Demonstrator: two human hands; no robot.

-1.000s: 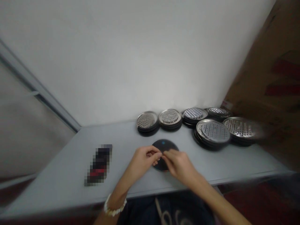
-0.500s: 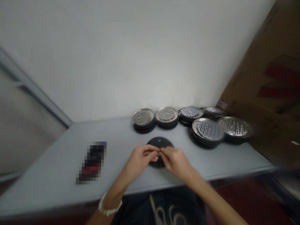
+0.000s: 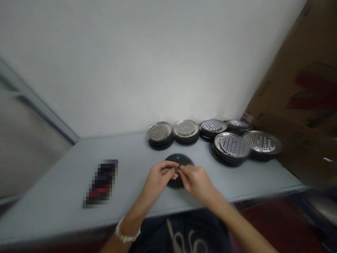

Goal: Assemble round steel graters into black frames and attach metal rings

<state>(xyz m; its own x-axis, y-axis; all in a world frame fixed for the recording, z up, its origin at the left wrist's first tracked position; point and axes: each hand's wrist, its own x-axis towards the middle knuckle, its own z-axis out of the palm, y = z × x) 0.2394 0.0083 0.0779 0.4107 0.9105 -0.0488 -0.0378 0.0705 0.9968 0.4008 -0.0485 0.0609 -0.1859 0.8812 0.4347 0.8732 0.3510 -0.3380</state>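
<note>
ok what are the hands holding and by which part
The left hand and right hand pinch a small metal piece in their fingertips, over a black disc; its shape can't be told.

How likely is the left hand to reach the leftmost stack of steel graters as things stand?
Likely yes: nothing stands between the left hand and the leftmost stack of steel graters; the black disc lies off to one side.

This looks like a small packing workroom: beyond my fingers (image 3: 171, 170), stacks of perforated metal discs (image 3: 230, 149) sit on a pale tabletop (image 3: 52, 200), a cardboard carton (image 3: 297, 88) to their right.
</note>
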